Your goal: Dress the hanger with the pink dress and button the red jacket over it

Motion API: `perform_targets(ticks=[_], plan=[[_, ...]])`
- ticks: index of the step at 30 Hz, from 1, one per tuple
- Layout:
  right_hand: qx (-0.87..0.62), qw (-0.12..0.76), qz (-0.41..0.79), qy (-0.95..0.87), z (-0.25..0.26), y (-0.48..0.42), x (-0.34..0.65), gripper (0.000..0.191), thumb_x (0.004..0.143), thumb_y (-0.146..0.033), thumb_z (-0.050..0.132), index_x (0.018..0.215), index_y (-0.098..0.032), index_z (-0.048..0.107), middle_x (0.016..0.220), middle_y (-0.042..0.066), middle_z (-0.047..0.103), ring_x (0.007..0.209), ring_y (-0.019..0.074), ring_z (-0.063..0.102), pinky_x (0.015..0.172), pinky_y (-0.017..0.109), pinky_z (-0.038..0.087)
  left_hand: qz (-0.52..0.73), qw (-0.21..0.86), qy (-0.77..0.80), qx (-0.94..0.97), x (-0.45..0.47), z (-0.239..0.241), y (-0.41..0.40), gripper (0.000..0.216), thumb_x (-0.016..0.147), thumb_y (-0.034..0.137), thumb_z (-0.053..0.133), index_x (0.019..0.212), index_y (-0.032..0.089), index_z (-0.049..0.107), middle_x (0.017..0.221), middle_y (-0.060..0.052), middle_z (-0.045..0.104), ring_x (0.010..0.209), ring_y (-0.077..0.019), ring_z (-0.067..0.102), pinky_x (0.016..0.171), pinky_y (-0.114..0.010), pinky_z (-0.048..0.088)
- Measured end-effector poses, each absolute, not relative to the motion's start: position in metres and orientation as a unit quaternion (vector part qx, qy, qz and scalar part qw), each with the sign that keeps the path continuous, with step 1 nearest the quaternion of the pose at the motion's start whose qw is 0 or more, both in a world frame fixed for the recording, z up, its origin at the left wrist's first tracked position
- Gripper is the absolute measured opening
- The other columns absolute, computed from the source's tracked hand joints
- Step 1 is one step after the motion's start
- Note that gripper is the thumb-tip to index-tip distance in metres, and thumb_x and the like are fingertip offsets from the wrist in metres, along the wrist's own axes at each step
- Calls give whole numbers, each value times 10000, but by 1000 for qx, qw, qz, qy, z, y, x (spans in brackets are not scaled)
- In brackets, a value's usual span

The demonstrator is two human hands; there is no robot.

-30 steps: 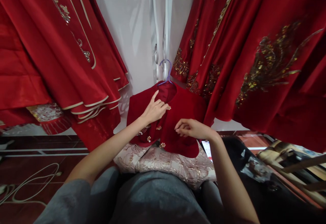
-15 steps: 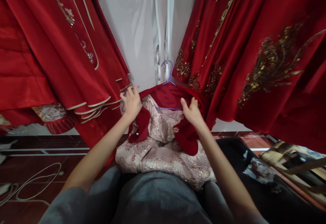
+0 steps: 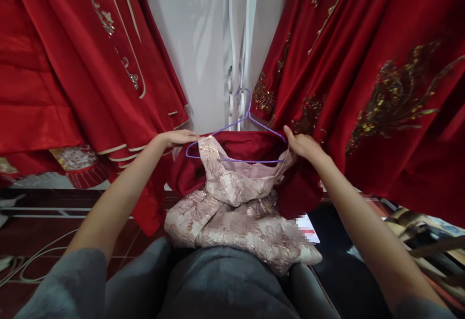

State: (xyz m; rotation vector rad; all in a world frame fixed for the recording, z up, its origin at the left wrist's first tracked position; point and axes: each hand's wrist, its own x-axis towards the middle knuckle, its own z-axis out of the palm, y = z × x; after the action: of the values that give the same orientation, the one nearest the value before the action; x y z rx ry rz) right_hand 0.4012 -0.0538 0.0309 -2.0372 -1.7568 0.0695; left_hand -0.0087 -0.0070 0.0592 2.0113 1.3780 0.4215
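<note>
A dress of pale pink, gold-patterned brocade (image 3: 240, 183) lies bunched across my lap, its shoulder straps on a thin purple hanger (image 3: 249, 111). Behind the hanger, a dark red jacket (image 3: 250, 140) spreads with its upper edge stretched between my hands. My left hand (image 3: 181, 137) is closed on the jacket beside the left strap, its fingers straight and pressed together. At the opposite shoulder, my right hand (image 3: 303, 144) is closed on the jacket near the other strap, thumb uppermost. Its fingertips are partly hidden. The dress's lower part is folded.
Long red embroidered garments (image 3: 363, 91) hang at the right, and red garments with pale piping (image 3: 119, 67) at the left. White cabinet doors (image 3: 181, 33) stand behind. A white cable (image 3: 39, 256) lies on the tiled floor. A white card (image 3: 308, 228) shows beside the dress.
My hands have moved apart, drawing the red jacket off the hanger's shoulders and outward. The dress straps and more of the purple hanger now show. A white card has come into view.
</note>
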Motion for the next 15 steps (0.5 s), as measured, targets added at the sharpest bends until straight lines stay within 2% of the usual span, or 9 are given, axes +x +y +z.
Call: perform_targets(ticks=[3, 5, 8, 12, 15], plan=[[-722, 256, 29, -642, 33, -64, 410, 758, 903, -685, 203, 745, -144, 709, 785, 208, 701, 949, 335, 671, 856, 438, 481, 203, 307, 484, 794, 1, 58, -16, 481, 880, 550, 440, 976, 173, 724, 1001, -77, 729, 934, -192, 642, 834, -267, 493], [-691, 285, 29, -664, 29, -75, 413, 571, 917, -597, 338, 846, -162, 701, 804, 152, 718, 870, 289, 687, 804, 386, 498, 205, 261, 473, 816, 6, 55, -19, 489, 892, 535, 422, 973, 162, 728, 998, -63, 727, 937, -200, 637, 844, -273, 483], [-637, 335, 41, -693, 21, -93, 415, 316, 879, -419, 512, 1006, -187, 685, 912, 83, 740, 837, 227, 690, 774, 322, 505, 205, 169, 458, 848, 7, 47, -17, 435, 857, 513, 491, 985, 173, 730, 941, -24, 730, 884, -201, 629, 826, -271, 474], [-613, 390, 43, -686, 15, -106, 421, 281, 855, -375, 542, 970, -193, 722, 921, 66, 752, 876, 225, 700, 785, 304, 509, 274, 59, 470, 837, -3, 28, -10, 458, 888, 513, 420, 1015, 196, 725, 879, 0, 727, 807, -184, 610, 857, -300, 464], [-663, 386, 15, -642, 7, -105, 432, 285, 847, -348, 535, 957, -176, 734, 922, 96, 752, 910, 253, 698, 814, 332, 508, 292, 15, 539, 790, -13, 14, -7, 503, 914, 499, 336, 1044, 192, 713, 780, -18, 708, 755, -185, 611, 833, -294, 459]])
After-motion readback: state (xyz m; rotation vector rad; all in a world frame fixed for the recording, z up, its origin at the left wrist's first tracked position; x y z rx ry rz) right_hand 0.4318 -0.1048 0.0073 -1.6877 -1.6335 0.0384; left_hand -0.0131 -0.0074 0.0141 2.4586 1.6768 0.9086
